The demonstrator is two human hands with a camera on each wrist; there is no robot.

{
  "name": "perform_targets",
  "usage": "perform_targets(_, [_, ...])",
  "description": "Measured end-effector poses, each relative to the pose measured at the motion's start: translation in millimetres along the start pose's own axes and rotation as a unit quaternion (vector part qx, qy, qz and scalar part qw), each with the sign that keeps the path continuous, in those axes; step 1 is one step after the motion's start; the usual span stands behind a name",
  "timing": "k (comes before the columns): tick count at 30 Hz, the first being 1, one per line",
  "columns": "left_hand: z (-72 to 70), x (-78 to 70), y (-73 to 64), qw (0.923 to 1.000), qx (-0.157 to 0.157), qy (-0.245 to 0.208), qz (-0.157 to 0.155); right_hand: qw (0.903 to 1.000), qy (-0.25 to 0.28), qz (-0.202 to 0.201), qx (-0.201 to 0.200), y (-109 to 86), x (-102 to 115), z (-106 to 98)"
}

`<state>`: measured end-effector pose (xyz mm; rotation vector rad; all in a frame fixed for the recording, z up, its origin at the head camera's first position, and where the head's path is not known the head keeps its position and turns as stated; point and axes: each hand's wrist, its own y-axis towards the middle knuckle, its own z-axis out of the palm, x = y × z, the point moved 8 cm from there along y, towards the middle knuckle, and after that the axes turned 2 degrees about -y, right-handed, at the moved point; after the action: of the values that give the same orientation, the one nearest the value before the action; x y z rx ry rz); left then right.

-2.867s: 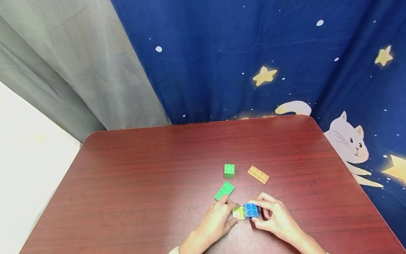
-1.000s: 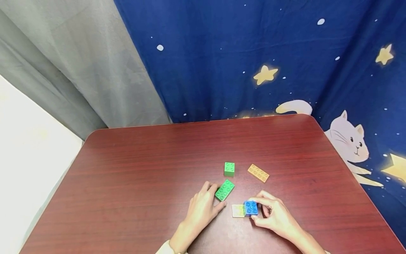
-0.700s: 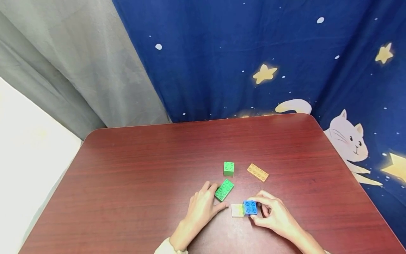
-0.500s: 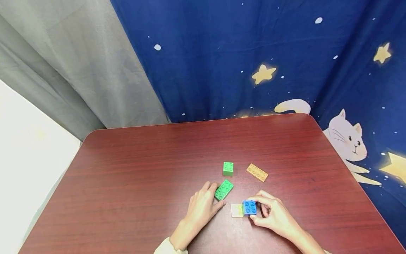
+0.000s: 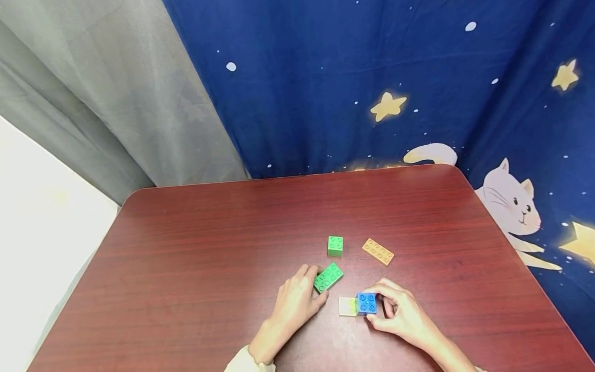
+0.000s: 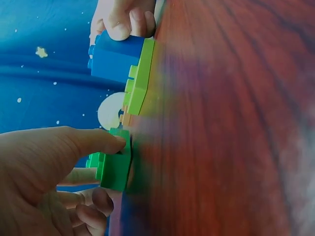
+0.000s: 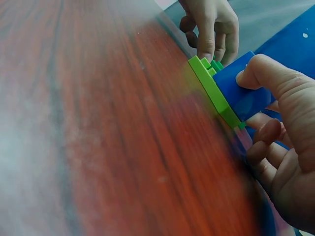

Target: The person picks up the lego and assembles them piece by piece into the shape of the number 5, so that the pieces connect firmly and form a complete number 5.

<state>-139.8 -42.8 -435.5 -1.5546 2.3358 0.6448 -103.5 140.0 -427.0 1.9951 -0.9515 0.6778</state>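
My right hand (image 5: 398, 308) pinches a blue square toy building brick (image 5: 366, 304) between thumb and fingers. That brick sits on one end of a flat lime-green brick (image 5: 347, 307), whose other studs show in the left wrist view. At the left, my left hand (image 5: 294, 300) holds a long green brick (image 5: 328, 277) on the table, thumb on its near side and fingertips at its far left end. In the left wrist view the thumb presses the green brick (image 6: 116, 169). The blue brick (image 7: 241, 88) hides part of the lime-green one in the right wrist view.
A small green square brick (image 5: 335, 246) stands behind the long green one. To its right lies a flat orange-yellow brick (image 5: 378, 251). The dark red wooden table (image 5: 209, 248) ends at a blue star-patterned curtain (image 5: 302, 93) and a grey curtain (image 5: 116, 103).
My left hand has left the lime-green brick and moved left to the long green brick. Its thumb has closed in, and that brick has turned slightly. The right hand stays on the blue brick.
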Motion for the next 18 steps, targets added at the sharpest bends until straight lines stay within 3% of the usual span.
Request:
perform_targets(4, [-3.6, 0.5, -2.1, 0.9999, -0.007, -0.005, 0.007, 0.9992, -0.008, 0.033, 0.022, -7.5, -20.6, 7.4])
perform_targets(18, [-10.3, -9.5, -0.3, 0.9986, -0.023, -0.024, 0.041, 0.9996, 0.001, 0.027, 0.009, -6.7, -19.7, 5.5])
